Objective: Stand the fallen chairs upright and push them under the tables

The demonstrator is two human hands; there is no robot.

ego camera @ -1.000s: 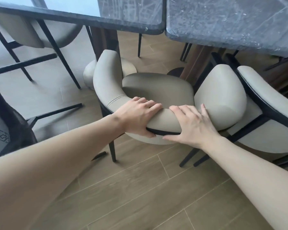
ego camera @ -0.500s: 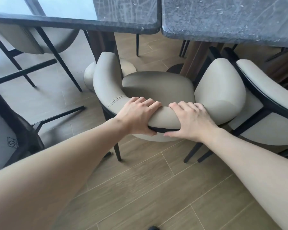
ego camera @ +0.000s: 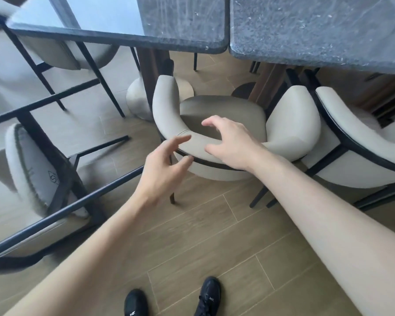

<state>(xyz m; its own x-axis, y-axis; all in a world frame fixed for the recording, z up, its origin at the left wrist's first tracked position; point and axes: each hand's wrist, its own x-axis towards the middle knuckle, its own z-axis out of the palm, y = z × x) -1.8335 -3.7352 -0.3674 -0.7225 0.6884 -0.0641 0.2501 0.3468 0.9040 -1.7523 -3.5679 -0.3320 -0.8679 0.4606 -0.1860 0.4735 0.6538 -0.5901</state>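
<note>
1. Both hands have come off the backrest they were gripping half a second ago.
2. Far left, a fallen chair (ego camera: pixel 30 179) lies on its side.
3. Left hand (ego camera: pixel 162 169) hovers, fingers loose, holding nothing.
4. Beige chair (ego camera: pixel 221 115) stands upright, seat partly under the dark marble tables (ego camera: pixel 192 23).
5. Right hand (ego camera: pixel 230 142) floats over the backrest, fingers spread.

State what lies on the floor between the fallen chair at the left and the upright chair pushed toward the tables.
In the head view, bare wood-look floor separates the fallen chair from the upright chair; only the left hand hangs above that stretch.
</note>
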